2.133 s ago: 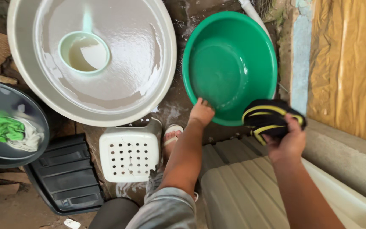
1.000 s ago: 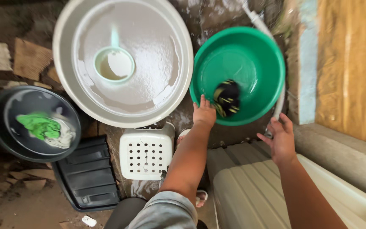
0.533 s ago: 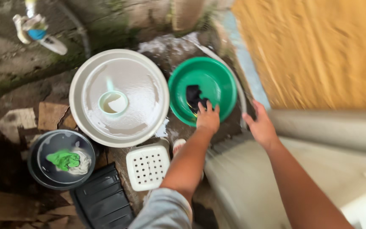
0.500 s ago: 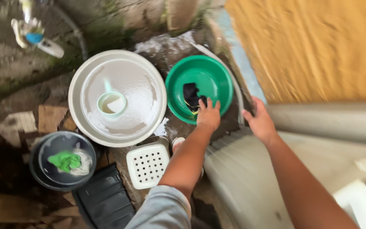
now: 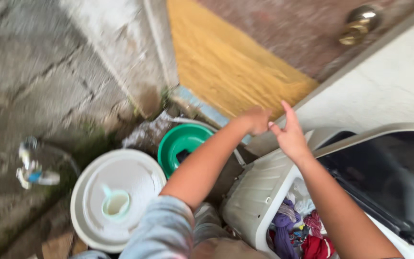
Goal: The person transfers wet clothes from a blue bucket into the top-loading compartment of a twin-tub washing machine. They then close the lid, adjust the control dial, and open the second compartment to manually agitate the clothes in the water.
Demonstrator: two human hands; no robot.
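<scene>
Both hands are raised in the air above the corner of a white top-loading washing machine [image 5: 259, 201]. The left hand [image 5: 256, 120] is curled into a loose fist holding nothing I can see; the right hand [image 5: 291, 134] is open, fingers pointing up, empty, just beside the left. Behind them rise a rough grey block wall [image 5: 49, 62], an ochre-yellow wooden panel [image 5: 226, 62] and a brown door with a brass round knob [image 5: 358, 24]. The machine's tub [image 5: 303, 230] holds a jumble of purple, red and white clothes, its dark lid [image 5: 384, 172] tilted up to the right. Down on the ground, the round green plastic basin [image 5: 180, 144] holds a small dark item [image 5: 183, 155]. Beside it sits a larger white round basin [image 5: 120, 201] with a pale green scoop [image 5: 116, 204] inside. A blurred tap [image 5: 32, 165] sticks out at left.
</scene>
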